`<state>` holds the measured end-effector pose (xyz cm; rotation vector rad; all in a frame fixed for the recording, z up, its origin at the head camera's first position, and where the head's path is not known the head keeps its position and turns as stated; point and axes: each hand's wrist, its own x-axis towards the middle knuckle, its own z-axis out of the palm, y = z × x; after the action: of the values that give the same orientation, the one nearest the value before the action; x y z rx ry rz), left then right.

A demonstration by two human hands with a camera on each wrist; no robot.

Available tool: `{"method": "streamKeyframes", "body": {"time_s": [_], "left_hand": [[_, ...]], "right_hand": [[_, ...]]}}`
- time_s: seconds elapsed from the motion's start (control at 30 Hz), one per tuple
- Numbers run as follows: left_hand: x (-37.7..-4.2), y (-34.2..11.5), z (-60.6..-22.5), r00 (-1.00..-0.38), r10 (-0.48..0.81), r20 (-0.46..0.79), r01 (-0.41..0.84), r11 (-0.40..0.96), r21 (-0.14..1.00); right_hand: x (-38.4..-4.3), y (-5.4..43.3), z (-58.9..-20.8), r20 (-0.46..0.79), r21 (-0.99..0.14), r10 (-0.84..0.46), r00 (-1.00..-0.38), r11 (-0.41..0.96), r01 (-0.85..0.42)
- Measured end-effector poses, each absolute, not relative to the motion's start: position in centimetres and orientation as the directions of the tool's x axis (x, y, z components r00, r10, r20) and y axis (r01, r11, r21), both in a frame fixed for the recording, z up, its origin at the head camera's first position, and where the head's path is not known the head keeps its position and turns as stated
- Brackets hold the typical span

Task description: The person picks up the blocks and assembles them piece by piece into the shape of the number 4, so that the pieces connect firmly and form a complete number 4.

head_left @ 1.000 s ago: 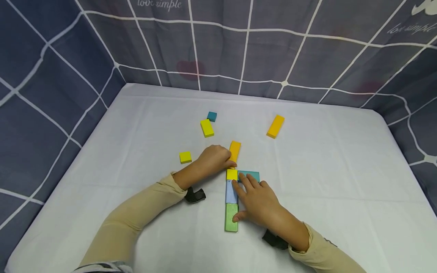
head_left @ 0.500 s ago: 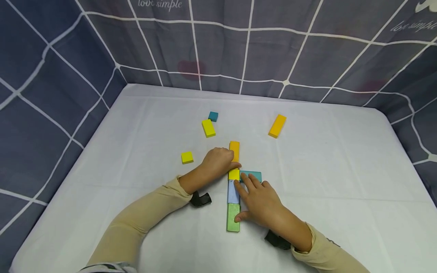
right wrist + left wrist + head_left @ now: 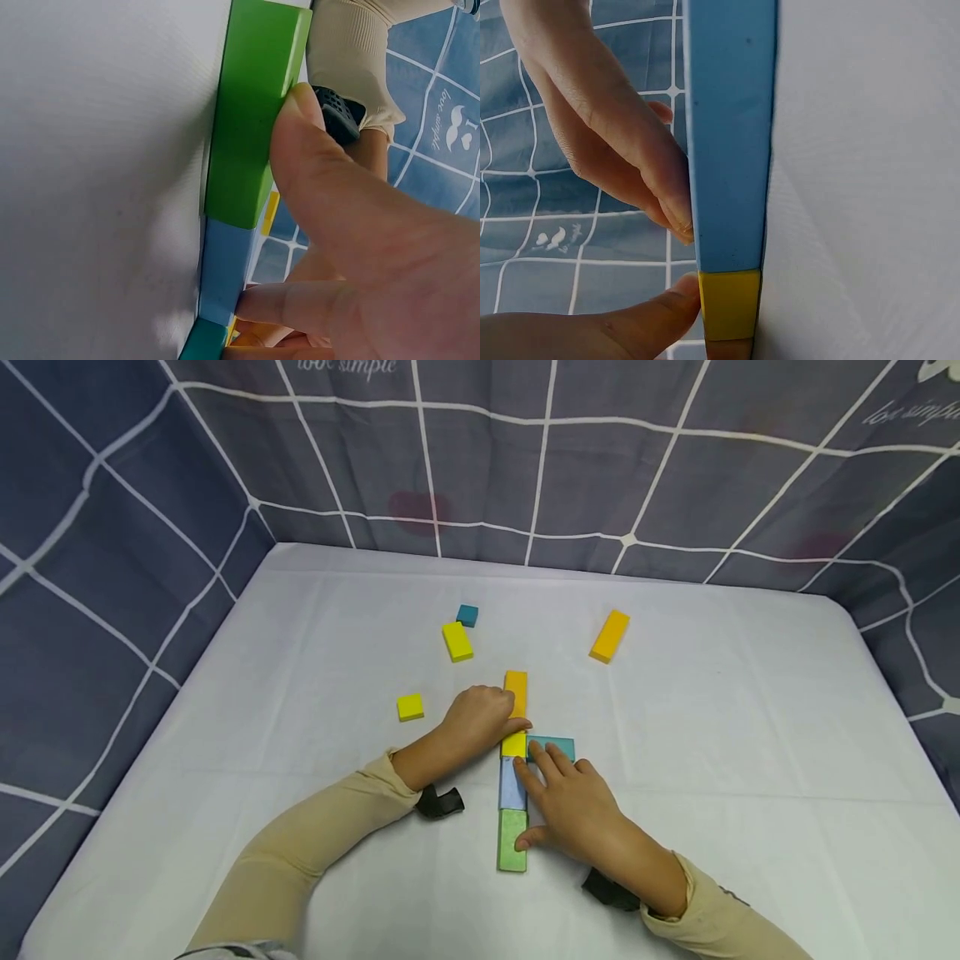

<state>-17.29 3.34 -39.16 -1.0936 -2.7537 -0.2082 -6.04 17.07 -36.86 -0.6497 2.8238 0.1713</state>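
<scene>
Wooden blocks form a straight row: green (image 3: pixel 511 854), light blue (image 3: pixel 511 795), a short yellow block (image 3: pixel 513 746) and an orange block (image 3: pixel 516 685) at the far end. A teal block (image 3: pixel 561 747) juts out to the right beside the yellow one. My left hand (image 3: pixel 478 718) holds the orange block, its thumb stretched along the orange and yellow joint; its curled fingertips are hidden. With fingers spread, my right hand (image 3: pixel 573 806) rests on the others: thumb at the green block (image 3: pixel 251 112), index finger at the light blue block (image 3: pixel 731 150), another on the teal.
A loose square yellow block (image 3: pixel 410 707) lies left of my left hand. Farther back are a yellow block (image 3: pixel 457 642), a small teal block (image 3: pixel 467 616) and an orange block (image 3: pixel 609 637). White cloth (image 3: pixel 750 718) covers the table; grey checked curtains (image 3: pixel 480 468) surround it.
The orange block at the row's far end, tilted a second ago, now lies in line with the row. My left hand has shifted slightly right with it; the right hand stays put.
</scene>
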Motion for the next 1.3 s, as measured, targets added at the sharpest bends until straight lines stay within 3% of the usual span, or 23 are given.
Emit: {"method": "streamKeyframes", "body": {"time_s": [0.33, 0.57, 0.93, 1.3], "left_hand": [[-17.5, 3.4, -39.1, -0.714, 0.656, 0.243, 0.679, 0.734, 0.015], [-18.2, 2.6, -38.7, -0.706, 0.694, 0.142, 0.705, 0.709, 0.039], [-19.1, 0.2, -38.8, -0.573, 0.808, 0.135, 0.816, 0.578, 0.010], [-19.3, 0.0, -39.3, -0.501, 0.839, 0.214, 0.860, 0.510, 0.016]], "right_hand": [[-6.2, 17.1, -36.9, -0.244, 0.060, -0.411, -0.878, 0.898, -0.437], [-6.3, 16.9, -36.9, -0.251, 0.041, -0.407, -0.878, 0.902, -0.430], [-6.4, 16.8, -36.8, -0.291, 0.060, -0.395, -0.871, 0.901, -0.429], [-6.1, 17.2, -36.7, -0.264, 0.053, -0.406, -0.875, 0.900, -0.433]]}}
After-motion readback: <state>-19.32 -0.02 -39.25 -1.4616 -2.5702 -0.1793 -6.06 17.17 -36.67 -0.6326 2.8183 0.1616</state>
